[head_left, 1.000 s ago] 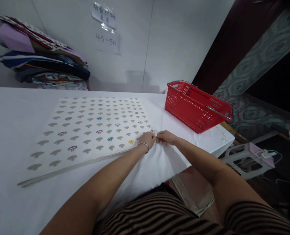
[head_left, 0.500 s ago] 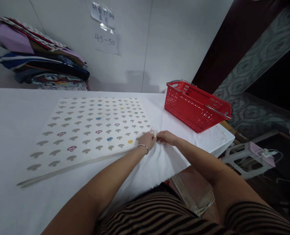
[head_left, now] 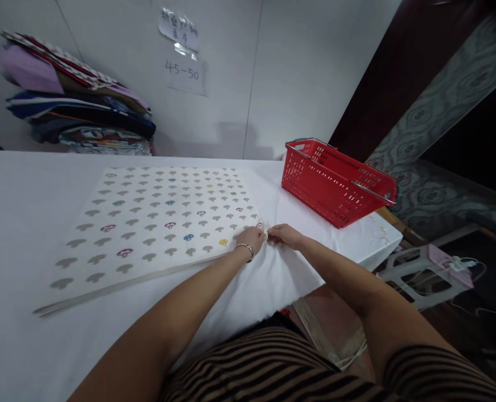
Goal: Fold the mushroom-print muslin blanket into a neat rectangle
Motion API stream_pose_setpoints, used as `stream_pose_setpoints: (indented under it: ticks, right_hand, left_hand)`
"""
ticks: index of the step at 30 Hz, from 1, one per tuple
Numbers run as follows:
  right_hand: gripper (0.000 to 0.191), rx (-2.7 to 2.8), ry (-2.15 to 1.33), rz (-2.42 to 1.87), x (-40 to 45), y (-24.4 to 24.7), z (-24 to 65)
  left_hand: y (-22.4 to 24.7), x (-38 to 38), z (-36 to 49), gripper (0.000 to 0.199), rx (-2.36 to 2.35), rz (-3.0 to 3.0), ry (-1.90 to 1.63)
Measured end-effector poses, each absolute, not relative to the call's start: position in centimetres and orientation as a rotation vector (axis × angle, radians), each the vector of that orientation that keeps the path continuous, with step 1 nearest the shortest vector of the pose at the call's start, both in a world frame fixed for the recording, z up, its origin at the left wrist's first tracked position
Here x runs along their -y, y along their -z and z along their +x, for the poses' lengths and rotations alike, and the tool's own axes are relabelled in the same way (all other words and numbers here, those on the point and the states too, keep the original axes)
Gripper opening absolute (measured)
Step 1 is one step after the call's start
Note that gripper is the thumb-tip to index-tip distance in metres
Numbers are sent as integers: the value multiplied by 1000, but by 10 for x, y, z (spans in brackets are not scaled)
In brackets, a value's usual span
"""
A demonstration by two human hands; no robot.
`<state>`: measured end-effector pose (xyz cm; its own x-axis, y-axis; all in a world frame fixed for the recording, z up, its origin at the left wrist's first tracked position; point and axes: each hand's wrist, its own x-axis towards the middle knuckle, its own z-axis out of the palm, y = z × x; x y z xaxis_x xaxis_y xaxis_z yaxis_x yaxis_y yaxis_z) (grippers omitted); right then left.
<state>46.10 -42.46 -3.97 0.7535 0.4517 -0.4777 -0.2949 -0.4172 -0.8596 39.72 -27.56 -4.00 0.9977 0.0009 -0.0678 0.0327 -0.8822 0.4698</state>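
Observation:
A folded white cloth (head_left: 147,223) printed with grey and coloured mushroom shapes lies flat, its layered edge facing me. At its near right corner, my left hand (head_left: 250,239), with a bracelet on the wrist, is closed on the cloth. My right hand (head_left: 283,235) is just to the right, its fingers pinched together on the layers of that same corner. The fingertips of both hands nearly meet there, and the layers between them are small and partly hidden.
The table (head_left: 13,223) has a white cover. A red basket (head_left: 318,187) with metal handles stands at its back right. Folded fabrics (head_left: 84,111) are stacked at the back left. Two paper signs (head_left: 184,72) hang on the wall. A white and pink stool (head_left: 432,273) stands at the right.
The layers at the pinched corner look slightly shifted and more spread. Both hands stay at the corner. The view has moved slightly.

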Motion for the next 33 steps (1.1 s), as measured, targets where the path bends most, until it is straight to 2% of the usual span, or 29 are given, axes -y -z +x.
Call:
stream_pose_setpoints:
  ticks: [33]
  right_hand:
    - [14, 107, -785, -1824, 417, 34, 454]
  left_hand:
    - [35, 277, 393, 37, -18, 2636, 73]
